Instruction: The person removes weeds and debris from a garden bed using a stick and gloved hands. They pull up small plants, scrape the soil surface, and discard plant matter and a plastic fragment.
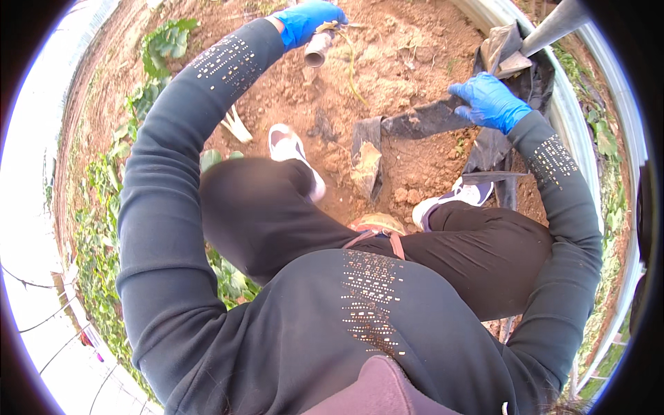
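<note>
My left hand [314, 23], in a blue glove, is at the top of the head view, closed around a short pipe-like tool handle [316, 49] whose hollow end points down towards me. A dry leaf and a thin yellow stem [353, 67] hang beside it. At the upper right my right hand [490, 101], also gloved in blue, has its fingertips at a strip of black plastic film [425, 120]. Whether the fingers grip the film is hard to tell. The strip runs left across the soil and folds down, with a dry leaf [367, 158] on it.
Leafy green plants [98, 207] line the left side. A grey metal pole [555, 28] slants in at the upper right, beside crumpled film and a pale curved plastic edge [576, 155]. My shoes [290, 148] stand on bare brown soil; a pale cut stalk [237, 127] lies near the left one.
</note>
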Demonstrator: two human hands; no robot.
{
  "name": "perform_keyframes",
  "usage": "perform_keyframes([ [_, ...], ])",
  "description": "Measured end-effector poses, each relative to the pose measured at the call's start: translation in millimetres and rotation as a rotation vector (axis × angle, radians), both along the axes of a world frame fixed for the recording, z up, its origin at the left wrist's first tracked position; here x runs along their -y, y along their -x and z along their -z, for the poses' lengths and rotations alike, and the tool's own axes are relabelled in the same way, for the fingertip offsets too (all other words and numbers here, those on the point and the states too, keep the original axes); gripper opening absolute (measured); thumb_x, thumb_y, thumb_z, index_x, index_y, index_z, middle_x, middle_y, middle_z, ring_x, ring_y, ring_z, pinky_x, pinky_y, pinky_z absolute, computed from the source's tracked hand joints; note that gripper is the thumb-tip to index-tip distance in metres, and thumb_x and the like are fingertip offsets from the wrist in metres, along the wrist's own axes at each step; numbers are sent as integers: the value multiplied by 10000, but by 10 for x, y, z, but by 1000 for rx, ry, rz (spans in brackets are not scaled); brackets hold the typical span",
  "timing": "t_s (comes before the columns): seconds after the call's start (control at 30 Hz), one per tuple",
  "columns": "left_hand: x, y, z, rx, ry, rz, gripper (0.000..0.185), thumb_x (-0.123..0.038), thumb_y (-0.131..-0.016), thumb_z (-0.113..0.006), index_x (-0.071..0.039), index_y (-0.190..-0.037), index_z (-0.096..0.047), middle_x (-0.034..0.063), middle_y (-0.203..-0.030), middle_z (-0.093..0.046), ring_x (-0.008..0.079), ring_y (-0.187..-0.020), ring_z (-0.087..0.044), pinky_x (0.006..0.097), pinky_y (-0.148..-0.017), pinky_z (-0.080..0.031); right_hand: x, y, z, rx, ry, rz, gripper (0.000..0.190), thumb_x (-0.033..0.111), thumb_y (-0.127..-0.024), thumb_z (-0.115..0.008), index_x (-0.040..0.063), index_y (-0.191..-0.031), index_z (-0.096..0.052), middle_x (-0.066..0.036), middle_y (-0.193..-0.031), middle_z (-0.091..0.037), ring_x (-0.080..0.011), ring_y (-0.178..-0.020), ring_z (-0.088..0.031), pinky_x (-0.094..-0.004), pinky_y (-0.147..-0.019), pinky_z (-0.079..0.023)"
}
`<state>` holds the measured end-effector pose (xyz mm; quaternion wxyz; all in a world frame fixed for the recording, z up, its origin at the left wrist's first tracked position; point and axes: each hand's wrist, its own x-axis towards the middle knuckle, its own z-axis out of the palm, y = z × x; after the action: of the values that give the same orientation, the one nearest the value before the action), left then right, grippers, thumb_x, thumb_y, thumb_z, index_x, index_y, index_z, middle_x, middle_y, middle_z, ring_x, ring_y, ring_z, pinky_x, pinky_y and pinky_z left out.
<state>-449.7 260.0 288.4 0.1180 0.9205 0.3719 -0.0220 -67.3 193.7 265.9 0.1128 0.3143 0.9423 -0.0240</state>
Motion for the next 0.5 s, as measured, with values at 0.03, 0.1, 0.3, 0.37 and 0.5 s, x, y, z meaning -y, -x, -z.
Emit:
perform_keyframes([
  [0.03, -20, -44, -87, 71, -24, 35, 238, -223, -717, -621, -24, -844, -650, 212, -729, -627, 377, -680, -627, 428, -600, -471, 2, 0, -26, 1, 7, -6, 338, 293, -789, -684, 40, -1008, -633, -182, -861, -670, -374, -870, -648, -470, -807, -496],
  [0.1, -54, -68, -177, 133, -17, 57, 227, -212, -736, -618, -22, -858, -647, 193, -715, -622, 344, -654, -613, 418, -591, -470, 1, 23, -58, 30, 47, 35, 382, 270, -800, -690, 41, -1096, -610, -185, -884, -663, -372, -886, -633, -464, -835, -476],
  [0.3, -43, 148, -35, 426, 376, -465, 204, -194, -861, -565, -24, -769, -630, 54, -674, -618, 156, -626, -567, 348, -566, -456, 69, 19, 16, -19, -24, 37, 401, 248, -822, -675, 47, -1163, -603, -164, -894, -663, -341, -905, -626, -451, -887, -441],
  [0.37, -49, 259, -14, 135, 56, -105, 186, -174, -855, -565, -33, -756, -635, 73, -676, -621, 192, -628, -584, 354, -581, -460, 107, -56, 48, -49, -16, 41, 410, 233, -825, -668, 47, -1182, -591, -142, -911, -665, -318, -940, -621, -435, -915, -427],
  [0.5, 6, 300, 148, 848, 773, -911, 157, -177, -851, -597, -33, -823, -651, 106, -717, -644, 216, -683, -612, 364, -612, -464, 181, -184, 71, -167, -95, -40, 425, 210, -823, -671, 30, -1199, -587, -131, -927, -660, -310, -937, -607, -417, -948, -402],
])
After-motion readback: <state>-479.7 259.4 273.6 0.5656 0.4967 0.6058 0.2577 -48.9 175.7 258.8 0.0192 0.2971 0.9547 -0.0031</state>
